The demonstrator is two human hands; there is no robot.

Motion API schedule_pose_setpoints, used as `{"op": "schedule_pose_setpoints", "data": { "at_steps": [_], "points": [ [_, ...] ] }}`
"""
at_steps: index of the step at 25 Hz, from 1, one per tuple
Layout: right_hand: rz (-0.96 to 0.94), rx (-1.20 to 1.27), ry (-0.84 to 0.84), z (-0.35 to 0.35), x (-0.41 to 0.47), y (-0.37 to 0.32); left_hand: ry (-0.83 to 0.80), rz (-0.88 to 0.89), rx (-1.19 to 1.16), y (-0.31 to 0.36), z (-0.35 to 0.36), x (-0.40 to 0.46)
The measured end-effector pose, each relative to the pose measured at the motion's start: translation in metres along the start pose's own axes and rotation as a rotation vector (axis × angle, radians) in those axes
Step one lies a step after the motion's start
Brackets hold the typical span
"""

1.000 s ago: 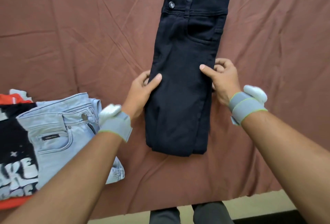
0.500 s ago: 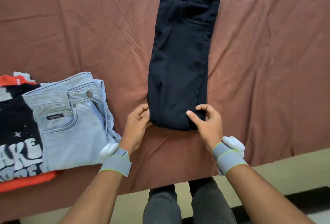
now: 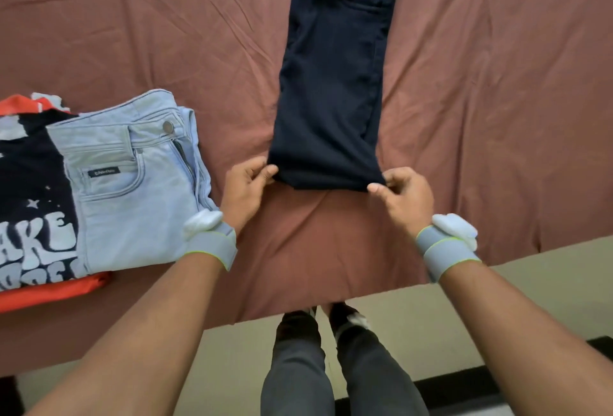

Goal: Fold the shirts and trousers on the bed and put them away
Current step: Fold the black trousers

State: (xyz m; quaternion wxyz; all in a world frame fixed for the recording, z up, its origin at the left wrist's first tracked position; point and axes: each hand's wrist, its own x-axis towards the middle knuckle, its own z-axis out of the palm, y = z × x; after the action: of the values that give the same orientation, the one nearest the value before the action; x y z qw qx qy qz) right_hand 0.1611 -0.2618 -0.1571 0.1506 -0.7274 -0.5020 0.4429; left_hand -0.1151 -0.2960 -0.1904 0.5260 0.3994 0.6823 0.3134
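Black trousers [image 3: 331, 84] between pinching hands [image 3: 326, 183]

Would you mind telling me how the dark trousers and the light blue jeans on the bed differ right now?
The dark trousers are near-black and lie long; the light blue jeans are pale and folded compactly. The left hand and right hand pinch the trousers' near corners; the jeans lie untouched atop a printed shirt. Both are folded legwear.
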Motion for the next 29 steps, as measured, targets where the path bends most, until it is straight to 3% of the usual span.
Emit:
{"op": "schedule_pose_setpoints", "data": {
  "at_steps": [4,6,10,13,18,24,27,29],
  "points": [
    [0.01,-0.053,-0.091,-0.007,0.001,0.008,0.014,0.024,0.04,0.01,0.005,-0.016],
    [0.042,0.04,-0.125,0.001,-0.004,0.006,0.009,0.045,0.0,0.012,0.011,-0.021],
    [0.145,0.269,-0.125,0.01,0.001,0.007,0.031,-0.041,0.005,0.013,0.008,-0.015],
    [0.2,0.247,-0.114,0.013,0.001,0.014,0.072,-0.112,0.081,0.002,0.005,-0.026],
    [0.076,0.417,-0.029,0.013,-0.013,-0.01,0.122,-0.074,0.014,0.021,0.012,-0.03],
    [0.385,0.538,-0.123,0.014,0.041,-0.061,0.187,-0.089,-0.021,0.032,0.025,-0.009],
    [0.557,0.638,-0.277,0.005,0.051,-0.067,0.184,-0.086,-0.087,0.027,0.025,-0.013],
    [0.562,0.612,-0.298,0.009,0.056,-0.06,0.16,-0.106,-0.056,0.024,0.022,-0.011]
  ]
}}
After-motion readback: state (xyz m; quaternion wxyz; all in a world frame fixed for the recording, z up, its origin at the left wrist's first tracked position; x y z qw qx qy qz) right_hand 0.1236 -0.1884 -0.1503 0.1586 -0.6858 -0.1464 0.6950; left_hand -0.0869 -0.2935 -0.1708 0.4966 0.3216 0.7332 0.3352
